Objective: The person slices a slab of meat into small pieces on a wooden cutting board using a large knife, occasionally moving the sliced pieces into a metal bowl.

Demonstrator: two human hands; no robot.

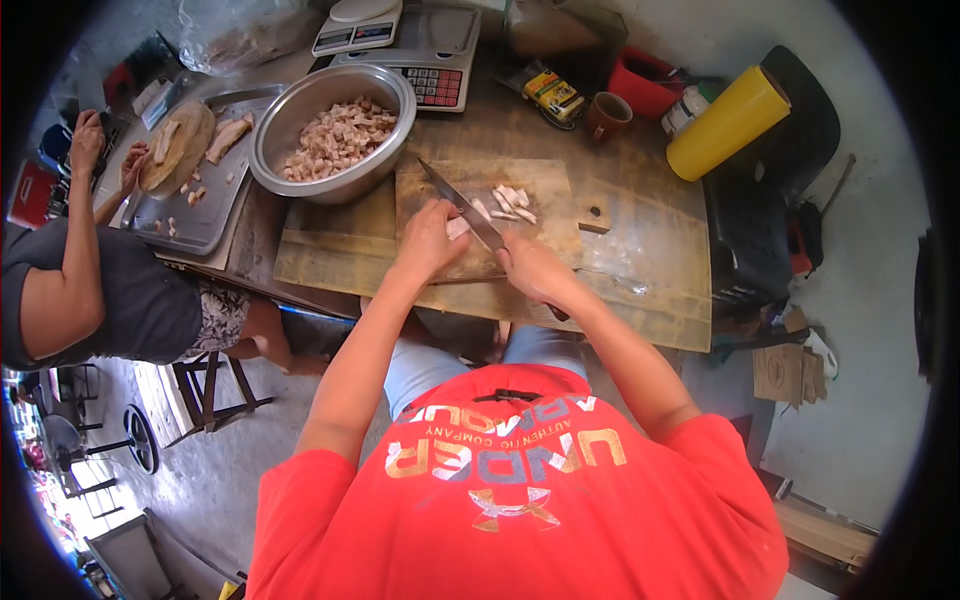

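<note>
My right hand (534, 264) grips a large kitchen knife (471, 214), its blade slanting up and left across a wooden cutting board (551, 176). Under the fingers of my left hand (429, 238), a piece of pale meat (456, 227) is pressed on the board, left of the blade. Cut strips of pale meat (512, 201) lie right of the blade. Beyond the board, to the left, a metal bowl (407, 97) holds many small cubes of meat (341, 142).
At left, a co-worker (112, 292) sits by a metal tray (217, 217) with a round wooden board (187, 146). Scales (442, 45) stand behind the bowl. A brown mug (609, 116), a red container (637, 79) and a yellow roll (727, 124) are at back right.
</note>
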